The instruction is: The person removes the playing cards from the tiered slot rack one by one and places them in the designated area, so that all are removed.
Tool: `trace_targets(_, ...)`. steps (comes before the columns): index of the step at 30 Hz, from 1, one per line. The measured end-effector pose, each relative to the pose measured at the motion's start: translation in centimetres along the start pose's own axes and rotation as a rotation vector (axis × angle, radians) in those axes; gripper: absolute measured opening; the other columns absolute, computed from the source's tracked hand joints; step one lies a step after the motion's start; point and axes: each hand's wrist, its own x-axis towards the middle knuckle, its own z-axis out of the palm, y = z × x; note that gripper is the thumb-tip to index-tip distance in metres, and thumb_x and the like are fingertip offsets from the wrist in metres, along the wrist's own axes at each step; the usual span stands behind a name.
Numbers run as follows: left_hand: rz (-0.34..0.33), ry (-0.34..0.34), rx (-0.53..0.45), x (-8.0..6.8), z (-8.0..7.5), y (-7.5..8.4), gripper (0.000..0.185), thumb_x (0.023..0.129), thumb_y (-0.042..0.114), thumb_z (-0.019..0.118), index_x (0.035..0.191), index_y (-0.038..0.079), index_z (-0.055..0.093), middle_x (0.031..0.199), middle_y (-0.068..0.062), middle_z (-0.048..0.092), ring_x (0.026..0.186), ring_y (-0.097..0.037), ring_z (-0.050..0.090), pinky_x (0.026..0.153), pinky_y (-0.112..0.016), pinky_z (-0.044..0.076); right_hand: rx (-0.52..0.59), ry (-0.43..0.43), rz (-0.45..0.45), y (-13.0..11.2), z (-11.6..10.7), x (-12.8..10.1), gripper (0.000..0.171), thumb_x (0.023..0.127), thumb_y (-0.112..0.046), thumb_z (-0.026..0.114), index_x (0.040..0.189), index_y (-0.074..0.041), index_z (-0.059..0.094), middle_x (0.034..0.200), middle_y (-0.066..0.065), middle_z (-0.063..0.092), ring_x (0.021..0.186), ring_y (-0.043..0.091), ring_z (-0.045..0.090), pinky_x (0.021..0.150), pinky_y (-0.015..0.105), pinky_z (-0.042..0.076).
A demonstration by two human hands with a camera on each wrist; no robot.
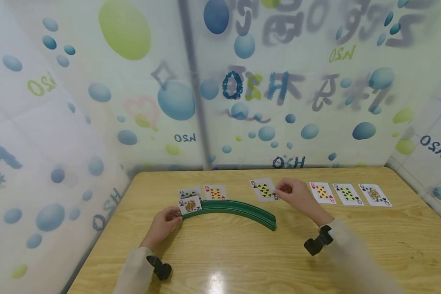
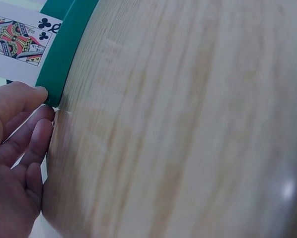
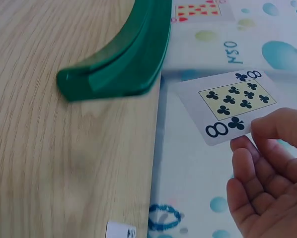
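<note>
Pinching the eight of clubs [image 1: 264, 190], right hand [image 1: 293, 192] (fingers curled).

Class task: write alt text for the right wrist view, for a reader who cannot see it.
A right hand pinches the corner of an eight of clubs, held face up above a bubble-patterned surface. To the left, the end of a curved green card holder rests on a wooden table, and a red-suited card shows at the top edge.

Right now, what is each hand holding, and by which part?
The right hand pinches the eight of clubs by its corner. The left hand holds the queen of clubs by its lower edge.
</note>
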Motion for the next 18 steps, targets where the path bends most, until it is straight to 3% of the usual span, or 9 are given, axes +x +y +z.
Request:
trace_targets(12, -0.004, -0.002, 0.008, 0.2, 0.0, -0.2, 0.024, 0.086, 0.004, 0.063, 0.110, -0.001, 0.060, 0.099, -0.010, 0.062, 0.089, -0.022, 0.058, 0.072, -0.032, 0.046, -0.097, 0.068, 0.070, 2.6, -3.8, -2.7, 0.014, 0.091, -0.016, 0.060, 0.092, -0.003, 0.063, 0.083, 0.005, 0.062, 0.074, 0.019, 0.057, 0.062, 0.031, 0.045)
trace_targets(18, 0.002, -0.006, 0.016, 0.2, 0.0, -0.2, 0.025, 0.087, 0.004, 0.062, 0.111, -0.001, 0.060, 0.099, -0.010, 0.062, 0.090, -0.023, 0.058, 0.073, -0.033, 0.046, -0.145, 0.041, 0.137, 3.7, -4.9, -4.1, 0.017, 0.090, -0.016, 0.061, 0.094, 0.000, 0.063, 0.082, 0.005, 0.061, 0.074, 0.019, 0.056, 0.061, 0.031, 0.045)
